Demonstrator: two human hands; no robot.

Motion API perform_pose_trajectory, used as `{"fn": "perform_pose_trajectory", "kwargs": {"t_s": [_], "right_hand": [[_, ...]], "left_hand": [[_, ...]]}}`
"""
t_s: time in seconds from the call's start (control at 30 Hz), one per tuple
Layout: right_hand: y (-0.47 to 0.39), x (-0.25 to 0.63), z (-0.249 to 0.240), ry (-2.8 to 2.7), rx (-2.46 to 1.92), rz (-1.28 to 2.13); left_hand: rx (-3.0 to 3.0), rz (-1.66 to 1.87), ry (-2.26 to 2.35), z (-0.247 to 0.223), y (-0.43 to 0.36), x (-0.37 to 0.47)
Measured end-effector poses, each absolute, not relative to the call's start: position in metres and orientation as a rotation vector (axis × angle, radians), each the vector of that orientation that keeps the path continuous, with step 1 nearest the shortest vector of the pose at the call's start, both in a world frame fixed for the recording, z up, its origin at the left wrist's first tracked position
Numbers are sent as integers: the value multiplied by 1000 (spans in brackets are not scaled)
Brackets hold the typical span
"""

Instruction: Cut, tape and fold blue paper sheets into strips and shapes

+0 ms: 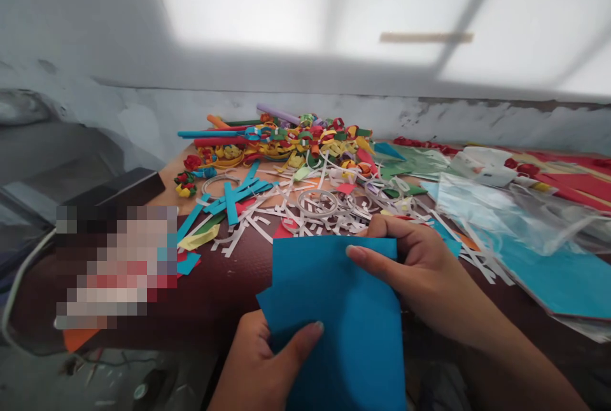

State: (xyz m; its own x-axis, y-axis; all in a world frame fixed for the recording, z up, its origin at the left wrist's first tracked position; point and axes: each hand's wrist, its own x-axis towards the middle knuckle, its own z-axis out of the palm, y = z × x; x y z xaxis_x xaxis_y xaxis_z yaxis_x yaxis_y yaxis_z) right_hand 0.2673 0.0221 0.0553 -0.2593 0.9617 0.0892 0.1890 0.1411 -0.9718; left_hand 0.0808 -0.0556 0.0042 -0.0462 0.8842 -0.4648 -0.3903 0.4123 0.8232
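Blue paper point(344, 309) is held up in front of me over the near edge of the table, with a corner jutting out on its left side. My left hand point(274, 357) pinches its lower left part, thumb on the front face. My right hand point(405, 255) grips the top right part, thumb on the front and fingers behind the sheet. White paper strips point(260, 229) and cut blue strips point(231, 202) lie on the table just beyond the paper.
Colourful paper chains and rolled tubes point(219, 134) are piled at the back by the wall. Rings of white tape point(317, 203) sit mid-table. Plastic-wrapped blue sheets point(554, 271) lie at the right, red sheets point(580, 185) behind. A black box point(119, 189) stands left, beside a blurred-out area.
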Motion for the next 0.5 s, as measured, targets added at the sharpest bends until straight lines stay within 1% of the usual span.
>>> {"fn": "perform_pose_trajectory", "kwargs": {"t_s": [0.23,0.4,0.5], "right_hand": [[32,277,51,-1603,-1176,1418],[38,278,49,-1785,-1158,1412],[38,274,45,-1797,-1184,1358]], "left_hand": [[285,1190,952,-12,-51,73],[269,1237,822,-12,-46,67],[343,1229,852,-8,-46,68]]}}
